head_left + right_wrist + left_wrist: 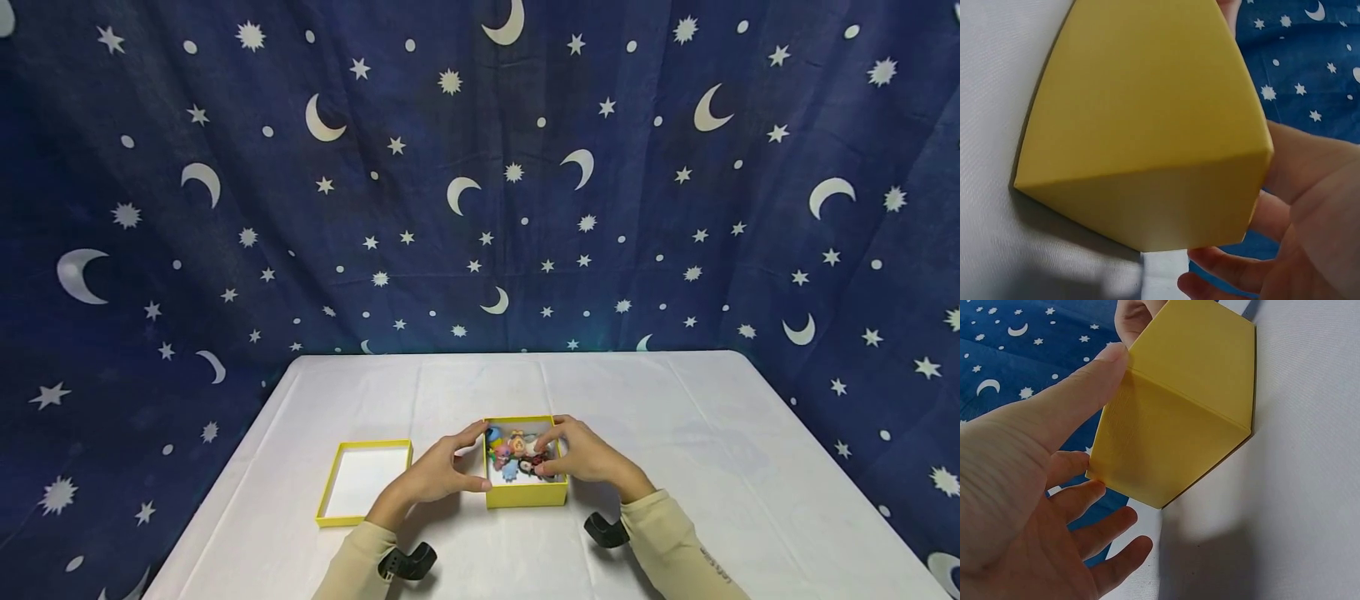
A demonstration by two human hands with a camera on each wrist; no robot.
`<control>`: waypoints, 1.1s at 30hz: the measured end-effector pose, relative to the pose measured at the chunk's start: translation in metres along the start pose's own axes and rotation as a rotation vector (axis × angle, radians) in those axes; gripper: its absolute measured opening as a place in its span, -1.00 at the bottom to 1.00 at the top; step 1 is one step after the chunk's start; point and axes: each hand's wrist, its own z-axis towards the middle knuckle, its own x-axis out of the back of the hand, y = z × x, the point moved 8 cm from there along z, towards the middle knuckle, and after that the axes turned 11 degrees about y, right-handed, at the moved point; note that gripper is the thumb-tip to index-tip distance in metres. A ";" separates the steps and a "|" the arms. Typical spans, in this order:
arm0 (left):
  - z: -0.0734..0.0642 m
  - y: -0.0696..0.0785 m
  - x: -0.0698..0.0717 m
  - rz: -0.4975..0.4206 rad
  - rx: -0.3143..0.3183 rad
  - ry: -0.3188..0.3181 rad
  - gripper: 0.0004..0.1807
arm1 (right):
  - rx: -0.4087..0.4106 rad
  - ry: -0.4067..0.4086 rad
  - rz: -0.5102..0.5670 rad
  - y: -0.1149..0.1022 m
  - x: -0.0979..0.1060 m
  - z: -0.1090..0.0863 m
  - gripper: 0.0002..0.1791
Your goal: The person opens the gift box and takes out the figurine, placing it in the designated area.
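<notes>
A yellow box [527, 497] stands on the table with several small toy figures in it. Among them are a pink figure [502, 454], a light blue figure [510, 472] and a dark-haired figure [527, 467]. My left hand [438, 468] grips the box's left side, thumb at the front corner and fingertips at the back corner. Over the right rim, the thumb and index finger of my right hand [588, 454] reach in among the figures, while other fingers stay outside behind the box [1147, 94]. I cannot tell whether they pinch a figure.
To the left lies the yellow-edged lid [367, 479], its white inside facing up. A white cloth covers the table [660, 425]. Behind it hangs a dark blue curtain [420, 225] with moons and stars. Each wrist carries a black camera mount [408, 562].
</notes>
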 end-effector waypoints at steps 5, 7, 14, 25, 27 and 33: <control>0.000 0.000 -0.001 -0.006 0.003 -0.001 0.00 | -0.041 0.042 -0.117 0.001 -0.001 0.001 -0.81; 0.000 -0.001 -0.001 -0.007 0.006 -0.001 0.00 | -0.045 0.061 -0.158 0.000 -0.002 0.001 -0.82; 0.000 -0.001 -0.001 -0.008 0.007 -0.001 0.00 | -0.057 0.124 -0.312 -0.006 -0.001 0.002 -0.82; 0.001 0.000 0.000 -0.007 -0.014 -0.002 0.00 | -0.073 0.152 -0.390 -0.010 -0.003 0.002 -0.77; 0.001 0.000 0.000 -0.006 -0.015 -0.001 0.01 | -0.072 0.151 -0.376 -0.010 -0.004 0.001 -0.74; 0.001 0.000 0.000 -0.003 -0.008 0.001 0.00 | -0.060 0.146 -0.327 -0.010 -0.003 0.000 -0.70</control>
